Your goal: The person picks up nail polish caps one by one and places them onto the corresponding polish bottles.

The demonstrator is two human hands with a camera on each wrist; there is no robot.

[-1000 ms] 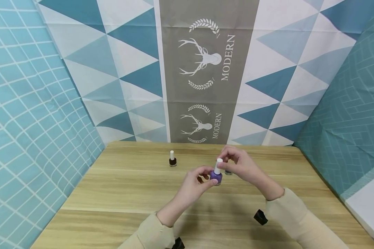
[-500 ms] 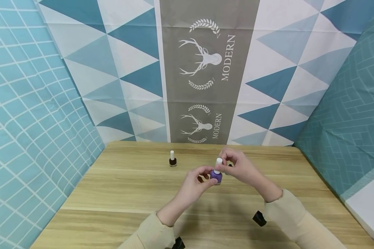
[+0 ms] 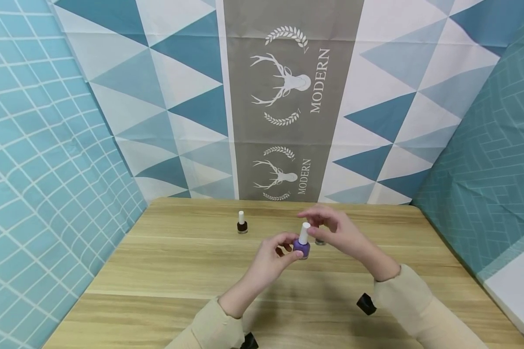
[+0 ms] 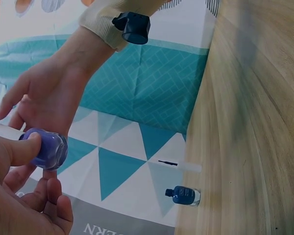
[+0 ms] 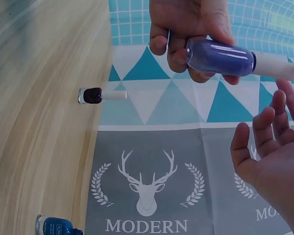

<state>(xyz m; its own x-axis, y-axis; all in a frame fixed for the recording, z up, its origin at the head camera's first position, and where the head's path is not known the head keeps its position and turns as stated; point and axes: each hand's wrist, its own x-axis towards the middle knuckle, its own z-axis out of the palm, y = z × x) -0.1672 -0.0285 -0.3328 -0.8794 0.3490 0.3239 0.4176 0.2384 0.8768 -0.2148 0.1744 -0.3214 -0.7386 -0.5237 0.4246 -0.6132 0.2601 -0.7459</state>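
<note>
My left hand (image 3: 270, 254) pinches a small bottle of purple nail polish (image 3: 302, 248) between thumb and fingers, above the table, with its white cap (image 3: 304, 233) pointing up. Around that cap is my right hand (image 3: 338, 232), its thumb right at the cap's side and its index finger stretched out past it. In the right wrist view the other fingers of the right hand are spread and loosely bent. A blue nail polish bottle (image 4: 183, 196) stands uncapped on the table. Beside it stands its white cap (image 4: 190, 167), brush upward. My right hand partly hides this bottle in the head view.
Farther back on the wooden table (image 3: 179, 271) stands a dark nail polish bottle (image 3: 242, 226) with a white cap. Patterned cloth walls (image 3: 279, 106) close in the table's back and sides. A black wrist device (image 3: 367, 304) sits beneath the right sleeve.
The right hand's fingers close in on the white cap half a second ago, and now its index finger is lifted off and extended. The purple bottle has shifted slightly left.
</note>
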